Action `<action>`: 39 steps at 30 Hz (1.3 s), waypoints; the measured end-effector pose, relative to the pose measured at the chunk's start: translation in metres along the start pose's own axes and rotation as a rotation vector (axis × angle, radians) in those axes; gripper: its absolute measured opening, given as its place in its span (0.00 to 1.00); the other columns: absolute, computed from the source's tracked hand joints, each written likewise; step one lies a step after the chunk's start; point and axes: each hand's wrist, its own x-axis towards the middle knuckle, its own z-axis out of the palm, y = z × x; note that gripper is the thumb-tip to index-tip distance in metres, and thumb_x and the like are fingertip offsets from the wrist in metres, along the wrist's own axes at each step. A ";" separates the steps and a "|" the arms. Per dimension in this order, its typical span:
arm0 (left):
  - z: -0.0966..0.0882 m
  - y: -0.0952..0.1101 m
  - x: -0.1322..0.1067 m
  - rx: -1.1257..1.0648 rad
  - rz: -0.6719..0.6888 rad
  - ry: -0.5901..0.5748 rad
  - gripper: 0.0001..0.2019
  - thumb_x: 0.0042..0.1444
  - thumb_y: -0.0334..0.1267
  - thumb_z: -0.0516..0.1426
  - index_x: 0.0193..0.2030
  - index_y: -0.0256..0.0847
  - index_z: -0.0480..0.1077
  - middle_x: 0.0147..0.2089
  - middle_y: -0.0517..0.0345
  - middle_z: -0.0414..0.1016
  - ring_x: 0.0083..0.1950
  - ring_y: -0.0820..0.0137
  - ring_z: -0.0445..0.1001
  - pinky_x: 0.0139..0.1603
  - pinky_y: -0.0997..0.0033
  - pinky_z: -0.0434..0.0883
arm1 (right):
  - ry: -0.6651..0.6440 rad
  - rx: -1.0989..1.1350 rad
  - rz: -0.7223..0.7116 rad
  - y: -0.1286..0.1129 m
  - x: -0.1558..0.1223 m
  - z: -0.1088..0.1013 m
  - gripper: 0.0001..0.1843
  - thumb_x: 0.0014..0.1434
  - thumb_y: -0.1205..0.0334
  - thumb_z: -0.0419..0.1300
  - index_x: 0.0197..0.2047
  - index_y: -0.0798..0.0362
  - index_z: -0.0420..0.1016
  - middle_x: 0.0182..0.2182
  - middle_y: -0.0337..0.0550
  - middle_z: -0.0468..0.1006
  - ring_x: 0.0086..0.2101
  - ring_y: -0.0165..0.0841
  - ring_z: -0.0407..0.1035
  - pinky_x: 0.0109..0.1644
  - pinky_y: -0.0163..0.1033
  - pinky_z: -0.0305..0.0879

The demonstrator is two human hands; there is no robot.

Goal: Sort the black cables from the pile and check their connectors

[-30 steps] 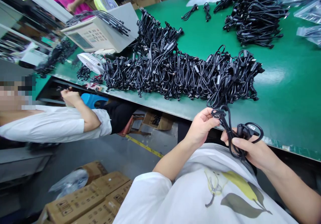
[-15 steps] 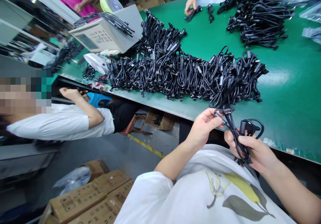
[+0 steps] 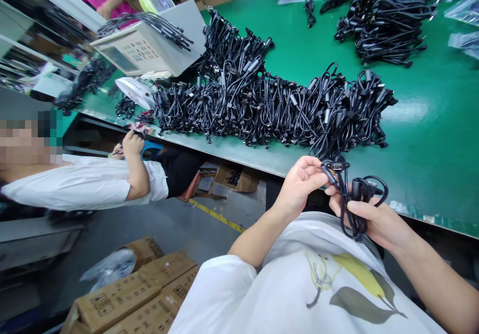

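A coiled black cable is held in front of my shirt, at the near edge of the green table. My right hand is closed around the lower loops of the coil, thumb on top. With thumb and fingers pinched, my left hand grips the upper end of the cable near a flat connector. Just beyond my hands lies a long heap of bundled black cables. Part of the coil is hidden behind my right fingers.
Another cable pile and plastic bags lie at the far right. A beige instrument and a white fan stand left. A co-worker in a white sleeve sits left; cartons are on the floor.
My hands still hold the cable, with the coil turned slightly more upright. The far co-worker's hand has drawn back with a cable. The seated person's arm has shifted toward the table.
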 end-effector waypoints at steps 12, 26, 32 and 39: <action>-0.003 -0.011 -0.001 0.128 0.060 -0.017 0.23 0.54 0.51 0.70 0.45 0.42 0.67 0.36 0.63 0.74 0.33 0.77 0.73 0.38 0.75 0.71 | 0.212 -0.145 -0.233 -0.024 0.024 0.007 0.18 0.55 0.47 0.75 0.40 0.50 0.82 0.29 0.37 0.76 0.28 0.30 0.66 0.30 0.34 0.64; 0.000 -0.039 -0.032 0.384 -0.141 -0.179 0.21 0.56 0.53 0.69 0.44 0.39 0.72 0.37 0.59 0.75 0.37 0.74 0.71 0.44 0.71 0.70 | 0.510 0.042 -0.330 -0.034 0.023 0.022 0.20 0.49 0.49 0.78 0.41 0.46 0.79 0.30 0.33 0.72 0.25 0.28 0.63 0.25 0.32 0.66; 0.000 -0.036 -0.030 0.478 -0.026 -0.206 0.17 0.59 0.51 0.66 0.41 0.38 0.72 0.37 0.58 0.75 0.38 0.72 0.71 0.45 0.70 0.70 | 0.492 0.060 -0.384 -0.033 0.012 0.027 0.13 0.53 0.57 0.76 0.39 0.45 0.78 0.38 0.33 0.80 0.35 0.27 0.71 0.41 0.31 0.72; -0.003 -0.036 -0.028 0.490 -0.015 -0.211 0.16 0.60 0.49 0.66 0.42 0.39 0.72 0.38 0.59 0.74 0.39 0.73 0.71 0.46 0.71 0.69 | 0.440 0.078 -0.343 -0.042 0.010 0.017 0.13 0.52 0.58 0.76 0.40 0.47 0.81 0.39 0.37 0.80 0.37 0.30 0.75 0.40 0.32 0.76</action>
